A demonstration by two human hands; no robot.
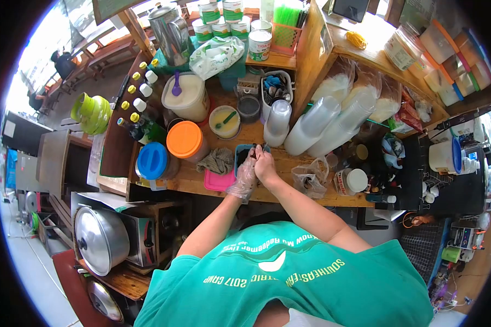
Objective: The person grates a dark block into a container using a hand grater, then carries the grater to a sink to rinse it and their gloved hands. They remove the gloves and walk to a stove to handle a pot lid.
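Observation:
My left hand (245,177) wears a clear plastic glove, and my bare right hand (264,165) is beside it. They meet over a small blue container (240,155) with dark contents, at the front of the wooden counter (281,193). Both hands have their fingers drawn together around something dark and too small to make out. Left of them, a grey cloth (217,161) lies partly over a pink lid (218,180). Behind stands a round tub (224,121) of yellowish contents with a green spoon.
An orange-lidded tub (184,139) and a blue-lidded jug (154,161) stand left. Stacked clear cups (277,122) rise behind my hands. A plastic bag (311,179) and a white-lidded jar (356,180) lie right. Bottles (143,128) line the left edge.

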